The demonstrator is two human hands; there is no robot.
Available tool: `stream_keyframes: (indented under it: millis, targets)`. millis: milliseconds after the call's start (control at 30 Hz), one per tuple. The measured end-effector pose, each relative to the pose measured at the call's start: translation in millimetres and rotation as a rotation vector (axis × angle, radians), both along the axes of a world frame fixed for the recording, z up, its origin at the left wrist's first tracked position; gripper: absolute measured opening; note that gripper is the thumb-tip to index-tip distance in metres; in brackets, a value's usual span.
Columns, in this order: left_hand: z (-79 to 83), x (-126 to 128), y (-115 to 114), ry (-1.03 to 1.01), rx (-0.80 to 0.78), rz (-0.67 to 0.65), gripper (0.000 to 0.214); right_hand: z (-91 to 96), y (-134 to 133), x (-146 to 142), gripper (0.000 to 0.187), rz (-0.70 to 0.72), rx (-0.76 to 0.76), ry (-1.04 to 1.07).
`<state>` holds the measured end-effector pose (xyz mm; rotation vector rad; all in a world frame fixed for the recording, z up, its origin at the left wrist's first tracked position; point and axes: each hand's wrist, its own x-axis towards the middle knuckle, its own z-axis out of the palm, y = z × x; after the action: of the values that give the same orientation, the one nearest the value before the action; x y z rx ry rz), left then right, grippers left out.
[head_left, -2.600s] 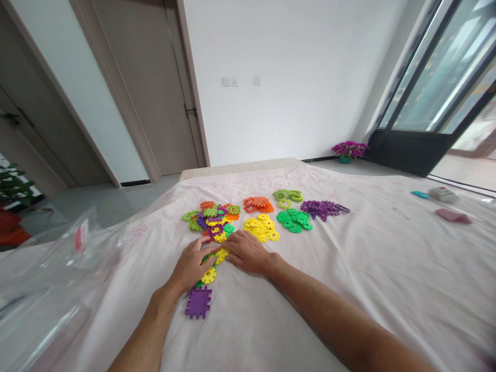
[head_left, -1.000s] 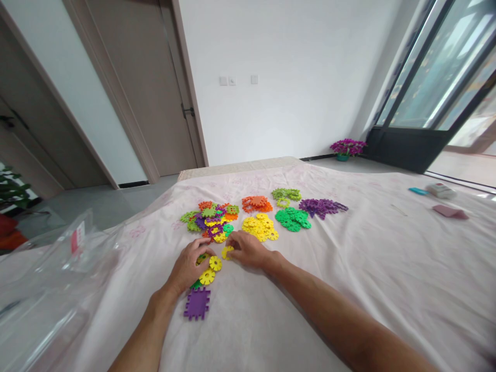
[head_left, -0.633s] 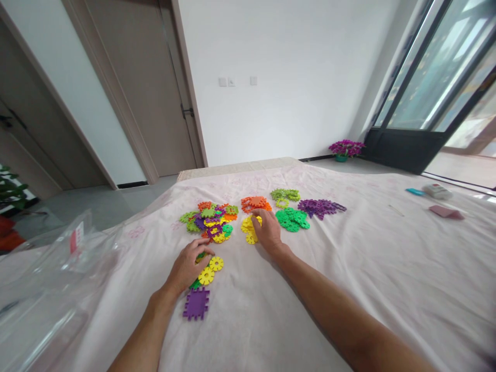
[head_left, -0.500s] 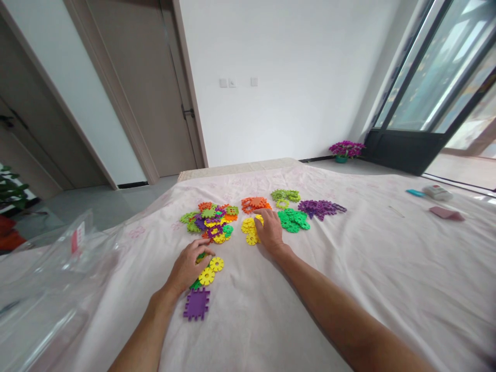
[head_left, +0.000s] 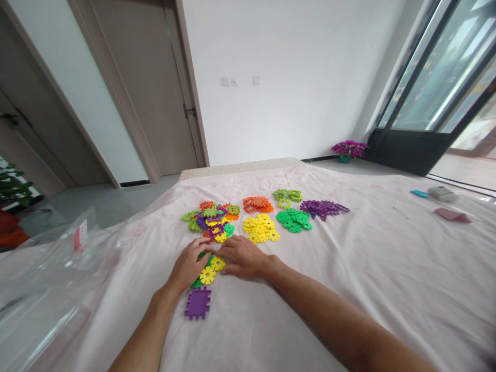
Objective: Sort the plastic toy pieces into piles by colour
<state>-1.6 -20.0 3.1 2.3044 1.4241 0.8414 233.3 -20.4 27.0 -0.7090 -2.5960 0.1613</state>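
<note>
Yellow discs [head_left: 211,269], two toothed plastic ones, lie on the bed's pale pink sheet [head_left: 349,268], just beyond a purple square piece [head_left: 198,303] and touching a green piece [head_left: 197,283]. The left hand [head_left: 189,266] is curled down over them with its fingertips on the pieces. The right hand [head_left: 242,257] lies low on the sheet, fingers together, its tips at the farther disc (I cannot tell whether either hand has actually pinched anything).

Farther up the sheet is a mixed pile [head_left: 211,219], then sorted heaps: a yellow pile [head_left: 261,228], a green pile [head_left: 293,219], an orange pile [head_left: 258,204], a lime pile [head_left: 287,195] and a purple pile [head_left: 323,208]. Well off to the right lie a pink flat thing [head_left: 452,215], a teal thing [head_left: 420,194] and a small white box [head_left: 443,193].

Past the bed's end comes grey floor, a white wall, a brown door [head_left: 155,88] on the left and a dark-framed glass door [head_left: 434,93] on the right, with a pot of purple flowers [head_left: 349,150] beside it.

One container shows: a clear plastic bag [head_left: 58,268] with a red label, slumped at the bed's left edge; its contents cannot be made out.
</note>
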Motion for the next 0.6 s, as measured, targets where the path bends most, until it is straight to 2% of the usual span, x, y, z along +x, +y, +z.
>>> stream_keyframes:
  millis: [133,367,467,600]
  targets:
    - [-0.6,0.3,0.9,0.004,0.002,0.003,0.023,1.9,-1.0,-3.1,0.04,0.018,0.002,-0.029]
    - [-1.7,0.6,0.5,-0.003,-0.006,0.009,0.023,-5.1,5.3,-2.2,0.021,-0.026,-0.002,0.012]
    - [-1.4,0.2,0.8,-0.005,-0.007,0.003,0.024,-8.6,9.6,1.6,0.016,-0.119,0.025,0.029]
    - [-2.0,-0.4,1.1,-0.011,-0.004,0.001,0.023,-6.7,17.6,12.4,0.02,-0.377,0.073,0.129]
